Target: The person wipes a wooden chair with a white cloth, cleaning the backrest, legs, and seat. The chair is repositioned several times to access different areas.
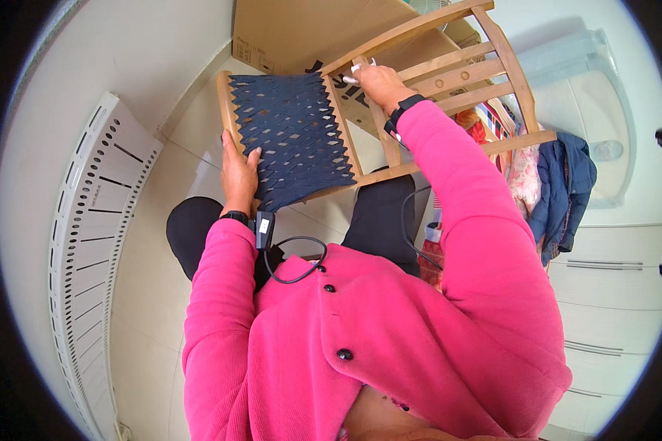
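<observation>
A small wooden chair (520,70) lies tilted across my lap, its slatted back to the right. Its seat is a dark blue woven mesh (290,136) stretched between wooden rails. My left hand (239,176) grips the seat's left rail, the thumb over the mesh edge and the fingers along the wood. In my right hand (385,84) is a white cloth or tissue (354,72), bunched under the fingers. That hand presses it against a wooden crosspiece between the seat and the back. Part of the cloth is hidden by the fingers.
A large cardboard box (279,37) stands behind the chair. To the right are a dark blue jacket (570,191), colourful fabrics and white drawers (610,287). A white perforated radiator (88,242) runs along the left wall. A black cable (301,239) hangs near my left wrist.
</observation>
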`<action>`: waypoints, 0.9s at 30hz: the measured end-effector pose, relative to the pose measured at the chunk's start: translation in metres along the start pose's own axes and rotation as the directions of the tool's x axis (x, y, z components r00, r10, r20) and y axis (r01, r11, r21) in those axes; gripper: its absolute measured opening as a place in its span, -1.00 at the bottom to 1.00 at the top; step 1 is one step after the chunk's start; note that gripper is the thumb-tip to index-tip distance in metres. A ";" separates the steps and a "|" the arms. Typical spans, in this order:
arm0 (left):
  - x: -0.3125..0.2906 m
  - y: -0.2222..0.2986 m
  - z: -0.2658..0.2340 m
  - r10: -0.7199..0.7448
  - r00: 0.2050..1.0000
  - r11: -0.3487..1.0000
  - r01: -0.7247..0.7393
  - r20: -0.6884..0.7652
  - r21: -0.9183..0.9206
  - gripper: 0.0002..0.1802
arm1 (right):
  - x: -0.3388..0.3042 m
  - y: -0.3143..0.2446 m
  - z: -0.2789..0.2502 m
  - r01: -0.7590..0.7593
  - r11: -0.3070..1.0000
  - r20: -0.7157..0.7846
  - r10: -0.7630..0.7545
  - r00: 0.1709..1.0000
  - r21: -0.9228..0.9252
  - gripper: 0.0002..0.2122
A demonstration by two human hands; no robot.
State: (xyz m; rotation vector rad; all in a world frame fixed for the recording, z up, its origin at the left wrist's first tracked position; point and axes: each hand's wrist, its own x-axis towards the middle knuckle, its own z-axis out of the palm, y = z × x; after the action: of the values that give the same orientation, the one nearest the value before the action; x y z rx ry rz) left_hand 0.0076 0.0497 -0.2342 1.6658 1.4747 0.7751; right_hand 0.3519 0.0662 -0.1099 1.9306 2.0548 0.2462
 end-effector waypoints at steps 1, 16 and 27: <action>0.000 0.001 -0.001 -0.009 1.000 1.000 0.009 -0.002 0.005 -0.14 | -0.006 -0.002 -0.001 0.012 1.000 0.048 -0.011 0.999 -0.015 -0.84; -0.001 -0.005 -0.001 -0.027 1.000 0.998 0.026 0.015 0.049 -0.12 | -0.162 -0.056 -0.040 0.024 0.996 0.385 -0.055 0.921 0.084 -0.86; -0.002 0.003 -0.001 -0.005 1.000 1.000 0.006 0.006 -0.011 -0.11 | -0.157 0.059 -0.156 -0.318 0.863 -0.442 0.480 0.758 0.392 -0.78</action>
State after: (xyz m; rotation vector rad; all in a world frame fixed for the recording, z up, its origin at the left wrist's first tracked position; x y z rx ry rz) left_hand 0.0082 0.0481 -0.2311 1.6540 1.4680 0.7734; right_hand 0.3612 -0.0724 0.0722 2.7516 2.0291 0.6745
